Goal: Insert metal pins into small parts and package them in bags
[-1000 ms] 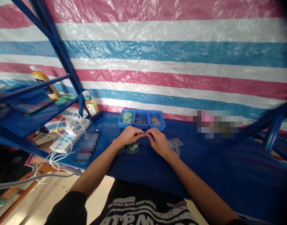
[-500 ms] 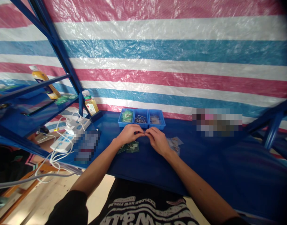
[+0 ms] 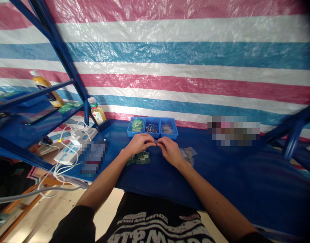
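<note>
My left hand (image 3: 138,144) and my right hand (image 3: 170,151) meet over the blue table (image 3: 220,175), fingertips pinched together on a tiny part too small to name. Under my left hand lie small green circuit boards (image 3: 141,158). Clear plastic bags (image 3: 188,154) lie beside my right hand. Just beyond the hands stand three blue bins (image 3: 152,128): the left one holds green pieces, the middle one small metal parts, the right one something pale.
A small yellow bottle (image 3: 96,113) stands at the table's back left by a blue frame post. White power strips (image 3: 74,143) with cables lie at the left edge. A larger yellow bottle (image 3: 47,88) rests on the left shelf. Striped tarp hangs behind.
The hands stay pinched together in nearly the same spot, with only slight finger movement. The view has shifted down a little.
</note>
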Motion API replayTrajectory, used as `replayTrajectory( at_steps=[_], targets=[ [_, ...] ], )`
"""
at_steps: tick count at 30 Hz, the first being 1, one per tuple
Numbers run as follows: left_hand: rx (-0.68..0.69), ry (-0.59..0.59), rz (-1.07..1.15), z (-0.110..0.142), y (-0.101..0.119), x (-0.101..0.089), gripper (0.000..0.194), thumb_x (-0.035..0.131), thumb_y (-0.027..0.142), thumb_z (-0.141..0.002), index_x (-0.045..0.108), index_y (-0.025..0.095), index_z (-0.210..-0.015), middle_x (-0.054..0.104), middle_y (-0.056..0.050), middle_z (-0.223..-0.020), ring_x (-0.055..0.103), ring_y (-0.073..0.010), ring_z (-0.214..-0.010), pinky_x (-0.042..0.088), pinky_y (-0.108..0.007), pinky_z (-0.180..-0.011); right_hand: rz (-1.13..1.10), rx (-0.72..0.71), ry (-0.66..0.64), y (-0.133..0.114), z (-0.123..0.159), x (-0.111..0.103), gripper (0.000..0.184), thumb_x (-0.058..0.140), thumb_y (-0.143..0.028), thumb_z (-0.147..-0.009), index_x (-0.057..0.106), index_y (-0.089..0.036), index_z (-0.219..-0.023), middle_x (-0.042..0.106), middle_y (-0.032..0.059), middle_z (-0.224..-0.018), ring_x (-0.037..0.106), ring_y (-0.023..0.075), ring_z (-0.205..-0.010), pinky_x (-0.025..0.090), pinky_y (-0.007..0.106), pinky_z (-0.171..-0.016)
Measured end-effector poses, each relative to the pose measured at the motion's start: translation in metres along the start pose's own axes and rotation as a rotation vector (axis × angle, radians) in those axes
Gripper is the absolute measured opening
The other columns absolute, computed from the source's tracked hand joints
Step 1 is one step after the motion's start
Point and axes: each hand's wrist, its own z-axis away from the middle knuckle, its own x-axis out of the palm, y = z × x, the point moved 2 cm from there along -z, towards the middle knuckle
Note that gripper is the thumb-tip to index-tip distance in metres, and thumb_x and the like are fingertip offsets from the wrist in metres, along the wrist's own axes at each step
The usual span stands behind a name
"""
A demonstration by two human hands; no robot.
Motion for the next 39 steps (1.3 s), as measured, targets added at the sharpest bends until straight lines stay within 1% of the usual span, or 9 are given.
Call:
replayTrajectory(
  at_steps=[4,9,14,20,24,28,31,35,39],
  targets=[
    [-0.017,0.016,-0.005,0.0,-0.001,-0.001,0.02,0.068,0.038,-0.096,0.073,0.018,-0.093,0.073,-0.004,-0.094,0.067,-0.0163,-0.087,0.046,-0.024,-0.081,0.001,0.006,0.003,0.0,0.0,-0.001,0.013,0.052,-0.025,-0.103,0.064,-0.024,-0.098,0.069,0.0057,-0.095,0.065,0.0238,-0.091,0.05,0.035,-0.084],
    [-0.008,-0.004,-0.005,-0.001,0.001,-0.003,0.021,0.063,0.036,-0.099,0.073,0.018,-0.094,0.073,-0.005,-0.095,0.067,-0.0174,-0.089,0.047,-0.025,-0.082,0.001,0.055,0.043,0.003,0.001,0.001,0.01,0.058,-0.032,-0.102,0.065,-0.024,-0.101,0.071,0.005,-0.093,0.067,0.0239,-0.089,0.05,0.034,-0.079],
    [-0.009,-0.011,0.003,0.0,0.003,-0.003,0.021,0.06,0.036,-0.1,0.073,0.019,-0.097,0.074,-0.005,-0.098,0.068,-0.0182,-0.092,0.048,-0.025,-0.084,0.0,0.064,0.056,0.007,0.001,0.002,0.014,0.059,-0.034,-0.102,0.067,-0.025,-0.095,0.073,0.0048,-0.094,0.068,0.0242,-0.088,0.05,0.035,-0.08],
    [0.016,-0.009,0.025,-0.001,0.005,-0.004,0.025,0.054,0.034,-0.104,0.074,0.018,-0.104,0.075,-0.008,-0.106,0.069,-0.02,-0.101,0.049,-0.028,-0.092,0.003,0.035,0.052,0.006,0.001,0.002,0.02,0.06,-0.038,-0.101,0.067,-0.024,-0.089,0.072,0.0048,-0.087,0.067,0.0237,-0.083,0.051,0.035,-0.079],
    [0.006,-0.024,0.029,-0.001,0.006,-0.003,0.024,0.053,0.032,-0.104,0.072,0.018,-0.103,0.075,-0.007,-0.106,0.069,-0.0191,-0.1,0.049,-0.026,-0.089,0.007,0.031,0.045,0.004,0.001,0.001,0.021,0.058,-0.038,-0.102,0.066,-0.024,-0.089,0.072,0.0048,-0.088,0.067,0.0234,-0.084,0.051,0.034,-0.081],
    [-0.014,-0.031,0.02,-0.002,0.005,-0.001,0.021,0.058,0.034,-0.101,0.072,0.018,-0.102,0.075,-0.006,-0.102,0.069,-0.0183,-0.094,0.049,-0.026,-0.086,0.002,0.017,0.056,0.004,0.002,0.0,0.02,0.054,-0.035,-0.104,0.065,-0.024,-0.092,0.071,0.0056,-0.09,0.067,0.0236,-0.087,0.05,0.035,-0.081],
    [-0.013,-0.023,0.014,-0.002,0.005,-0.001,0.023,0.059,0.036,-0.101,0.074,0.018,-0.101,0.075,-0.006,-0.098,0.069,-0.0182,-0.091,0.049,-0.026,-0.085,-0.003,-0.009,0.058,0.003,0.002,0.0,0.021,0.051,-0.036,-0.105,0.064,-0.024,-0.093,0.07,0.0064,-0.091,0.065,0.0234,-0.086,0.05,0.035,-0.079],
    [0.017,-0.041,-0.011,-0.002,0.006,-0.002,0.026,0.058,0.038,-0.101,0.075,0.018,-0.101,0.075,-0.007,-0.096,0.068,-0.0179,-0.089,0.048,-0.026,-0.083,-0.008,-0.031,0.05,-0.001,0.001,-0.001,0.023,0.049,-0.035,-0.106,0.064,-0.024,-0.093,0.068,0.0058,-0.086,0.064,0.0225,-0.082,0.049,0.034,-0.076],
    [0.034,-0.045,-0.037,-0.001,0.006,-0.003,0.025,0.058,0.036,-0.102,0.075,0.018,-0.101,0.075,-0.007,-0.097,0.068,-0.0179,-0.088,0.048,-0.026,-0.082,-0.022,-0.015,0.026,-0.006,0.0,-0.003,0.02,0.051,-0.034,-0.105,0.066,-0.024,-0.095,0.067,0.005,-0.085,0.063,0.0214,-0.078,0.048,0.032,-0.073]
  ],
)
